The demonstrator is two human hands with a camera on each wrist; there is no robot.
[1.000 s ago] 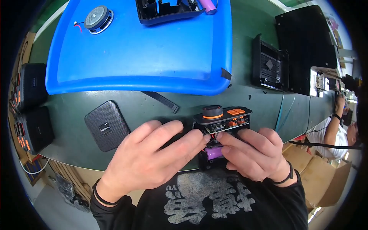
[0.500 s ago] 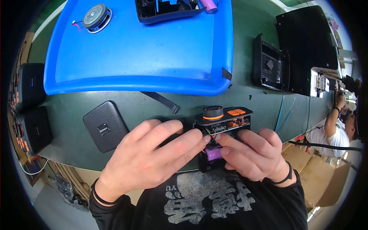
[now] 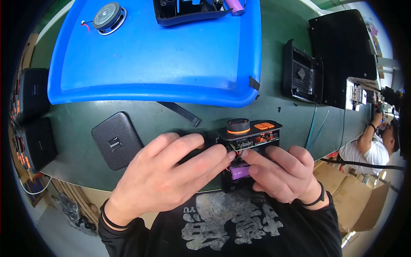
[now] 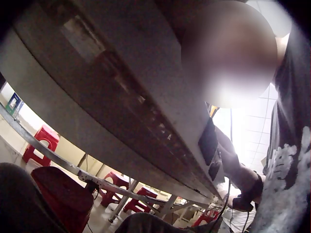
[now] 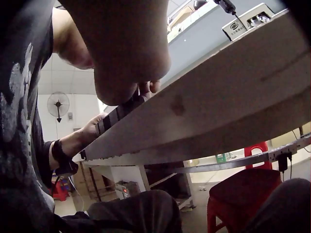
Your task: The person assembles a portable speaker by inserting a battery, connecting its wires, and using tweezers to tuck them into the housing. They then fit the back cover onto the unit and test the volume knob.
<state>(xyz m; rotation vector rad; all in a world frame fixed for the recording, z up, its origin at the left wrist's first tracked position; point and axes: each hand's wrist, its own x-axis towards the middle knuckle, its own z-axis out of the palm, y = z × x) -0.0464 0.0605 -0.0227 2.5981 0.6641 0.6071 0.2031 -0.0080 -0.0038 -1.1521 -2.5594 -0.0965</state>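
A partly built portable speaker (image 3: 225,135) stands at the table's near edge in the head view, its innards facing me. Its top panel carries an orange-ringed knob (image 3: 238,125) and orange buttons (image 3: 264,126); a circuit board (image 3: 259,143) shows beneath, and a purple battery cell (image 3: 239,172) below that. From the left, my left hand (image 3: 162,177) pinches a thin wire (image 3: 238,156) under the board, its thumb hidden. My right hand (image 3: 284,175) holds the speaker's right side with curled fingers, index fingertip close to the wire. Both wrist views mostly show the table's underside.
Behind the speaker lies a blue tray (image 3: 150,96) bearing a loose speaker driver (image 3: 107,18) and a black housing (image 3: 188,19). A black mesh grille (image 3: 117,141) lies at left, near a flat strap (image 3: 180,114). Finished speakers (image 3: 36,143) stand far left, an open shell (image 3: 302,73) at right.
The hands keep nearly the same place on the speaker, with only slight finger shifts at the wire. The tray and grille sit slightly further left in view.
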